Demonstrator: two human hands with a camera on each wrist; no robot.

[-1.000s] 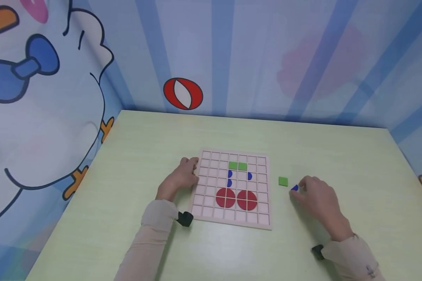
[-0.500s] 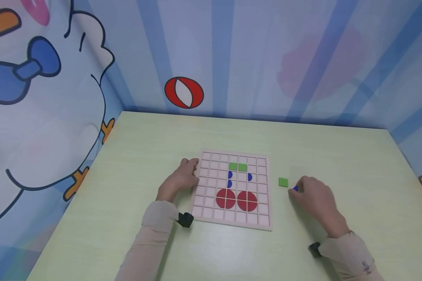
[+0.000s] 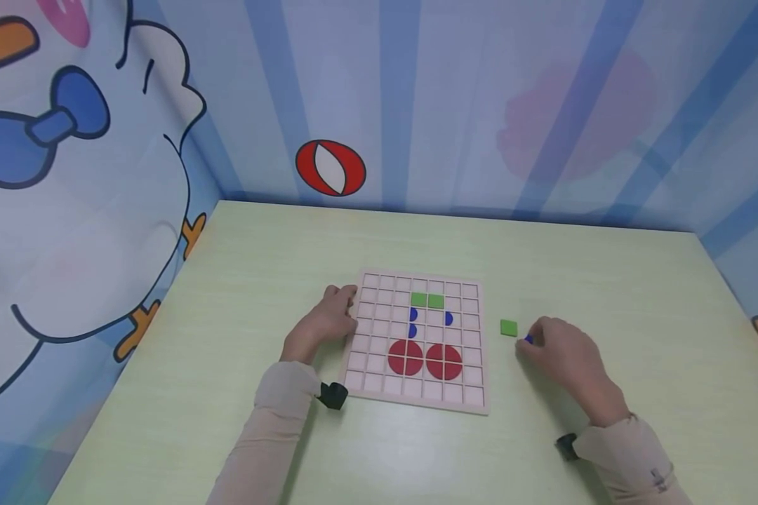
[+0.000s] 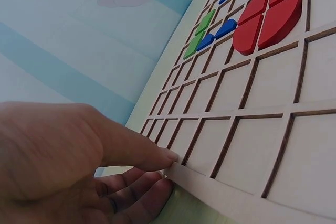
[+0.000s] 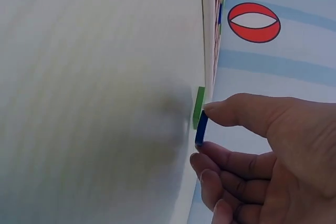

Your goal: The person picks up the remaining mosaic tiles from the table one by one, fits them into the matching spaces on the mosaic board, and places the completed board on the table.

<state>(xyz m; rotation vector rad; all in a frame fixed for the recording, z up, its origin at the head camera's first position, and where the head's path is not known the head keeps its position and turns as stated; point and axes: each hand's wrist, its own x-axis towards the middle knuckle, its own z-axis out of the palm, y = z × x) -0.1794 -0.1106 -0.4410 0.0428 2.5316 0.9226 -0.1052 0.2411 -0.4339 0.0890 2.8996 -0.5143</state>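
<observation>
A pale wooden grid board lies flat on the table, with green squares, blue half-round pieces and red quarter-round pieces set in its cells. The red ones form two discs. My left hand holds the board's left edge; in the left wrist view the thumb lies on the rim and the fingers curl beside it. Right of the board, my right hand pinches a small blue piece between thumb and fingertip. Close to that piece, a loose green square lies on the table.
The light green table ends at the back against a striped blue wall with cartoon prints. Another printed wall borders it on the left. A small black device is worn at the left wrist, another at the right.
Over the last second the blue piece has come further in between my right thumb and fingers, with less of it showing. The left hand and the board stay in place.
</observation>
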